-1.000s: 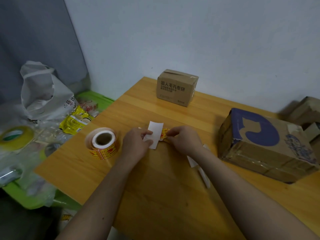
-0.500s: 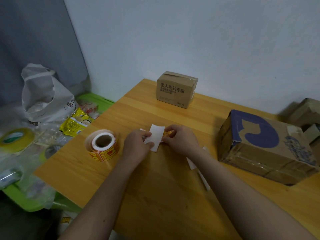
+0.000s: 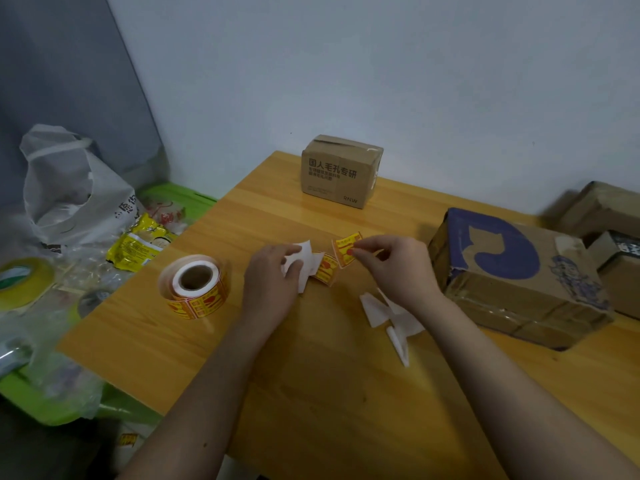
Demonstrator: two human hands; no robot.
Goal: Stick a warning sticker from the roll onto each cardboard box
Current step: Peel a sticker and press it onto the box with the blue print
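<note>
Head cam: wood table [image 3: 311, 393] w/ big blue-printed box [image 3: 512, 275] at my R, small printed box [image 3: 341, 171] far back, more cartons at R edge. Sticker roll [image 3: 195, 287] lies L of the hands, touching neither. L hand [image 3: 273, 282] fingers curled round a strip of white backing paper [image 3: 304, 263]. R hand [image 3: 394, 263] thumb + forefinger pinched on a corner of the peeled warning sticker [image 3: 346, 251], held just above the table betw. the hands. Spent backing scraps [image 3: 388, 313] near R wrist. Judgement: sticker v. light, floppy, tacky underside, prob. curls onto itself; I'd hold by an edge only.
</note>
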